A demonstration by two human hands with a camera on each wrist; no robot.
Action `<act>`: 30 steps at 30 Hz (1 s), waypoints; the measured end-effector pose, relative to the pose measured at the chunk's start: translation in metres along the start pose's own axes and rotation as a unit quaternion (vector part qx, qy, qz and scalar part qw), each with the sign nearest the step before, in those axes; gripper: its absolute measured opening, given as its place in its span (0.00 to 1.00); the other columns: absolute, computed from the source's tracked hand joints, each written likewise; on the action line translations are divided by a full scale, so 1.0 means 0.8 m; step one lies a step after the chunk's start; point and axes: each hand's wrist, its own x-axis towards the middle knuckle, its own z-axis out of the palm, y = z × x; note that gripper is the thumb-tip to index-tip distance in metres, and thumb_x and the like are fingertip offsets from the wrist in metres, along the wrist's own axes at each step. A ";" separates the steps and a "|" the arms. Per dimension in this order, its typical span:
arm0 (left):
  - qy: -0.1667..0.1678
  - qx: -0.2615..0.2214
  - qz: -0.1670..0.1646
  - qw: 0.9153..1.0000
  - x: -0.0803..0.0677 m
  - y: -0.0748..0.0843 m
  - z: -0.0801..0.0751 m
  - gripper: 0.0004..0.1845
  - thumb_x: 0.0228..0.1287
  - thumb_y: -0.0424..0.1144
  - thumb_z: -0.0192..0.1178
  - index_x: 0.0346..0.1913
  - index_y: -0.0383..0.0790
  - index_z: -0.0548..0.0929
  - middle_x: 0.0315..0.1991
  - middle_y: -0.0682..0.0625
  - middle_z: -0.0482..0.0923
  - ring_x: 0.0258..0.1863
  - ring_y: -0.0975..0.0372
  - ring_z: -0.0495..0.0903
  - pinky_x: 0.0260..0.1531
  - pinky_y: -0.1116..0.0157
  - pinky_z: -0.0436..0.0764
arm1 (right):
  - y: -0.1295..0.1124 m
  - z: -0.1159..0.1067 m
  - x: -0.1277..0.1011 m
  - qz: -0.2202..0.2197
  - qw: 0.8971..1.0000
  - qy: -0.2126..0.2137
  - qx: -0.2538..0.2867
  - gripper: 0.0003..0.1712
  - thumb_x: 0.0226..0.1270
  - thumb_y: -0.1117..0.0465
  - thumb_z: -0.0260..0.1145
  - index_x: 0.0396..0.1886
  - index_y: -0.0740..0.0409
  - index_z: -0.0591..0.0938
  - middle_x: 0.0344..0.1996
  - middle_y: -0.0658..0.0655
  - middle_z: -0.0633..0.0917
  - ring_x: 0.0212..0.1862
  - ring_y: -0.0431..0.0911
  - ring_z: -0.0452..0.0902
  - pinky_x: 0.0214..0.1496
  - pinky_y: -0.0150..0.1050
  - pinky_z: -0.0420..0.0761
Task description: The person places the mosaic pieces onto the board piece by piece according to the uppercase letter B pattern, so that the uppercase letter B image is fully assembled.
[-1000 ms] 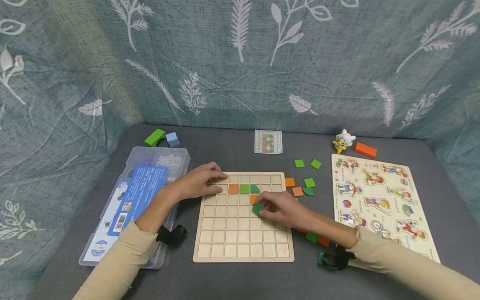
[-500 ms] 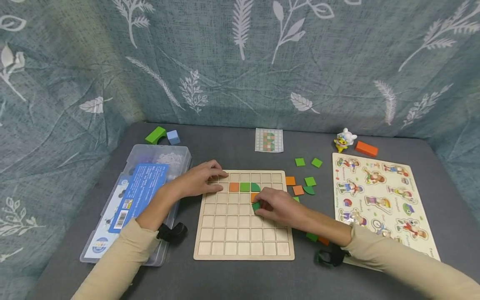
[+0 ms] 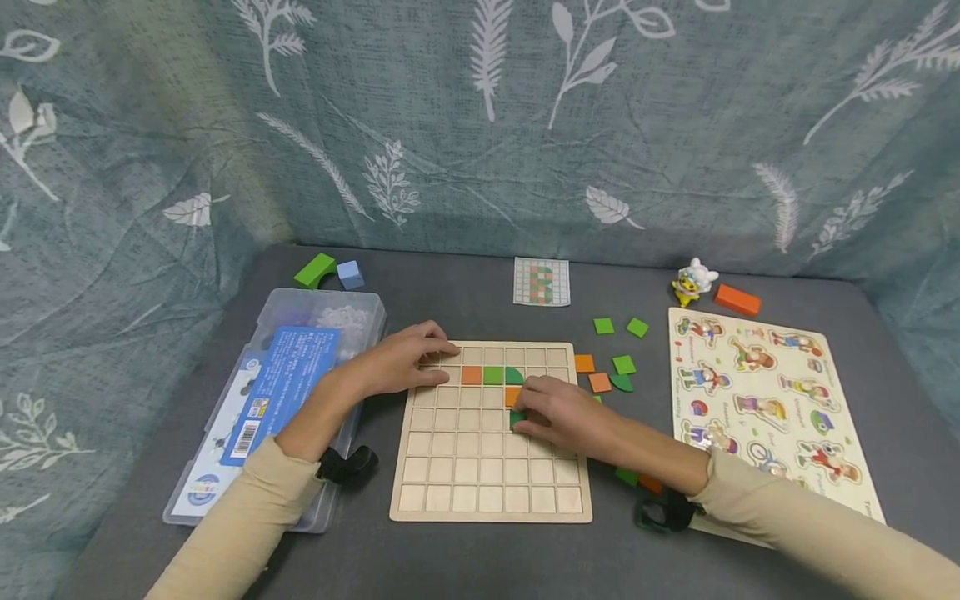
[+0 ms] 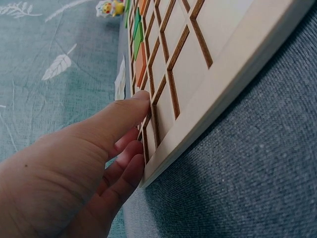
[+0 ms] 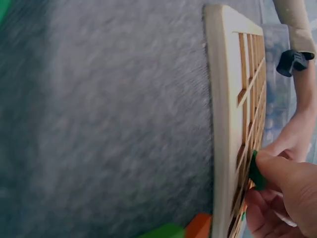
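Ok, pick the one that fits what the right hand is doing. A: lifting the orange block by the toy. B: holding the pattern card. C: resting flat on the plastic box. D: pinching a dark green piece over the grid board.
D: the right hand pinches a dark green piece over the grid board.

Grid board (image 3: pixel 491 467) centre, plastic box (image 3: pixel 277 400) left, picture puzzle (image 3: pixel 757 392) right

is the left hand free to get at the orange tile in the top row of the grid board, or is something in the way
Probably yes. The left hand rests on the grid board at its far left corner, and only bare cells lie between its fingertips and the orange tile. The right hand works lower, pinching a dark green piece.
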 end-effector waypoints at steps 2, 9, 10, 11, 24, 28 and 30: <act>0.003 0.003 0.000 1.000 0.000 0.000 0.001 0.22 0.66 0.42 0.63 0.61 0.39 0.79 0.49 0.47 0.74 0.46 0.59 0.76 0.49 0.59 0.77 | 0.002 0.002 -0.001 -0.035 0.999 0.016 -0.028 0.06 0.60 0.56 0.72 0.34 0.52 0.83 0.33 0.48 0.80 0.34 0.37 0.73 0.37 0.28 0.77; 0.005 0.007 0.000 1.000 0.001 0.001 0.001 0.21 0.66 0.42 0.63 0.60 0.39 0.80 0.49 0.46 0.74 0.46 0.58 0.76 0.49 0.58 0.77 | 0.002 0.003 0.003 -0.081 0.994 0.016 -0.070 0.05 0.62 0.59 0.70 0.38 0.52 0.85 0.37 0.49 0.81 0.39 0.40 0.75 0.41 0.29 0.79; 0.005 0.008 0.000 1.000 0.001 0.001 0.001 0.21 0.66 0.42 0.63 0.60 0.39 0.80 0.49 0.46 0.74 0.46 0.58 0.76 0.48 0.58 0.77 | 0.001 0.003 0.003 -0.081 0.994 0.014 -0.069 0.06 0.62 0.59 0.70 0.38 0.52 0.85 0.37 0.49 0.81 0.39 0.40 0.76 0.40 0.29 0.79; 0.005 0.009 0.001 1.000 0.002 0.000 0.001 0.21 0.66 0.42 0.63 0.60 0.39 0.80 0.49 0.46 0.74 0.45 0.58 0.76 0.48 0.58 0.76 | 0.001 0.003 0.003 -0.080 0.994 0.012 -0.067 0.06 0.61 0.60 0.70 0.38 0.52 0.85 0.37 0.49 0.81 0.39 0.40 0.76 0.40 0.29 0.79; 0.006 0.001 0.005 1.000 0.001 0.000 0.002 0.21 0.66 0.41 0.63 0.60 0.37 0.80 0.49 0.45 0.74 0.46 0.57 0.77 0.48 0.58 0.77 | 0.013 -0.018 -0.004 -0.040 0.999 0.007 -0.034 0.10 0.62 0.58 0.70 0.42 0.54 0.87 0.41 0.50 0.83 0.44 0.43 0.77 0.43 0.33 0.80; 0.009 0.004 0.005 1.000 0.001 0.001 0.001 0.21 0.66 0.41 0.63 0.60 0.37 0.80 0.50 0.45 0.74 0.45 0.58 0.76 0.47 0.58 0.77 | 0.054 -0.047 -0.023 0.052 0.998 0.038 -0.015 0.12 0.62 0.60 0.70 0.45 0.56 0.86 0.45 0.55 0.84 0.46 0.48 0.79 0.44 0.42 0.81; 0.009 0.004 0.004 1.000 0.000 0.002 0.001 0.21 0.66 0.41 0.63 0.60 0.37 0.80 0.50 0.45 0.74 0.45 0.58 0.76 0.47 0.58 0.77 | 0.083 -0.061 -0.037 0.117 0.991 0.060 0.014 0.14 0.62 0.62 0.70 0.47 0.59 0.85 0.47 0.59 0.84 0.48 0.53 0.79 0.46 0.46 0.81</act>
